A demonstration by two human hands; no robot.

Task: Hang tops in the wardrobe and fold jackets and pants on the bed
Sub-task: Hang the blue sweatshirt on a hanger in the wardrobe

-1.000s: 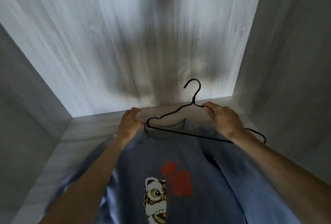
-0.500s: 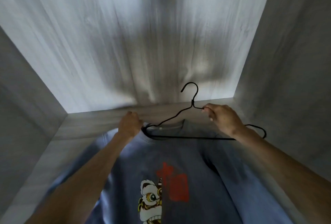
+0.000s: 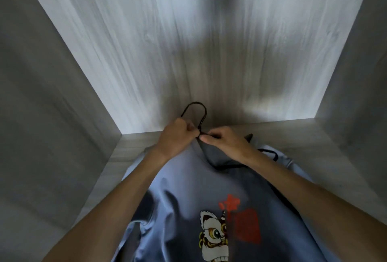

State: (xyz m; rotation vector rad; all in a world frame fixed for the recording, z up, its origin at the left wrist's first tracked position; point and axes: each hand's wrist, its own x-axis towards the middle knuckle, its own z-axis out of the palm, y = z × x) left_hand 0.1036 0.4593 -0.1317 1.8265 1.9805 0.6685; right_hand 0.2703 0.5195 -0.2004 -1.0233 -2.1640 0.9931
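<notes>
— Where does the top lie, seen from the head camera?

— The blue T-shirt [image 3: 188,188] is spread on the wardrobe floor [image 3: 129,142], collar toward the back panel [image 3: 167,41]. The black wire hanger [image 3: 268,151] is only partly inside it. Its hook [image 3: 194,103] stands clear above the collar, but the right end of the wire shows outside the cloth.

— And the hands?

— The left hand [image 3: 177,136] is curled tight round the bunched collar just under the hook. The right hand [image 3: 225,142] pinches the wire at its neck between thumb and forefinger. The two nearly touch.

— How should the step be done?

— I'd hold the wire's neck steady with the right hand and let the left ease the collar over it, not yank. Then the exposed end can be fed under the shoulder so the shirt sits level. Lift by the hook only after that. No rail is in view, so it must be found first.
</notes>
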